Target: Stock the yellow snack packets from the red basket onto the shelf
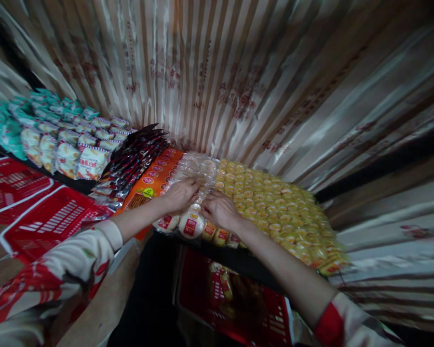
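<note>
My left hand (183,193) rests over rows of clear-wrapped packs (197,166), its fingers bent together at their right side. My right hand (220,209) is close beside it, fingers curled in over the border between these packs and the yellow-wrapped snacks (267,202). What either hand pinches is hidden under the fingers. Just in front lies a round white wrapped cake (191,224) with a red label. Another white round pack (167,222) sits to its left, below my left wrist. A few small yellow packs (215,234) line the front edge under my right hand.
Left of the hands are an orange printed sheet (152,174), dark foil packets (133,156), white packets (92,161) and teal packets (12,135). Red baskets (54,219) stand front left, and a red basket (235,303) is below the shelf. A striped printed curtain (217,72) hangs behind.
</note>
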`<control>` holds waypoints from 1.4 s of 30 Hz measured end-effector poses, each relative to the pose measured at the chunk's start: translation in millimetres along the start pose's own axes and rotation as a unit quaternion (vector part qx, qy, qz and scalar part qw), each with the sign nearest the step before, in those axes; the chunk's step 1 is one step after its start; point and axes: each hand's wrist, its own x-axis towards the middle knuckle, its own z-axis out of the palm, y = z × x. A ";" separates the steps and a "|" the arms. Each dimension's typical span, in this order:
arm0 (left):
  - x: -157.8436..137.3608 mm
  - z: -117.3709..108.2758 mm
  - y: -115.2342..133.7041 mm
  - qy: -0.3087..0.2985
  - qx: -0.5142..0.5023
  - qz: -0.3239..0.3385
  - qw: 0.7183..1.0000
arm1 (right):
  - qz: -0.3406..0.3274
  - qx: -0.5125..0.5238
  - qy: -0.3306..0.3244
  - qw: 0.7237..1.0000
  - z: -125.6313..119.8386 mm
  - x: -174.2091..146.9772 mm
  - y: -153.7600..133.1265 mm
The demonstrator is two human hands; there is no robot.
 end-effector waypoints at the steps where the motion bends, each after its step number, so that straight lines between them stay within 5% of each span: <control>1: -8.5 -0.6 3.6 0.056 -0.008 -0.021 0.998 | 0.003 -0.003 0.006 1.000 -0.1 -0.8 -0.5; 4: -46.9 9.8 22.5 0.227 -0.017 -0.150 0.962 | 0.009 -0.005 0.022 1.000 -0.4 -3.2 -2.1; 6: -77.3 28.7 38.2 0.271 -0.012 -0.201 0.941 | 0.011 -0.003 0.028 1.000 0.0 -4.0 -2.7; 11: -119.0 82.3 63.7 0.247 0.013 -0.256 0.934 | 0.004 0.005 0.042 0.999 3.1 -3.4 -1.0; 19: -82.3 93.2 77.5 0.192 0.072 -0.337 0.919 | 0.019 0.026 0.054 0.998 11.1 0.4 -0.1; 25: -83.1 93.6 82.2 0.201 0.074 -0.333 0.918 | 0.029 0.056 0.091 0.994 11.5 -5.6 -1.4; 31: -88.1 92.5 79.1 0.227 0.026 -0.315 0.921 | 0.015 0.060 0.194 0.979 22.4 -29.6 -42.9; 42: -93.6 103.0 79.3 0.274 -0.009 -0.272 0.922 | 0.059 0.099 0.221 0.968 46.0 -43.4 -73.7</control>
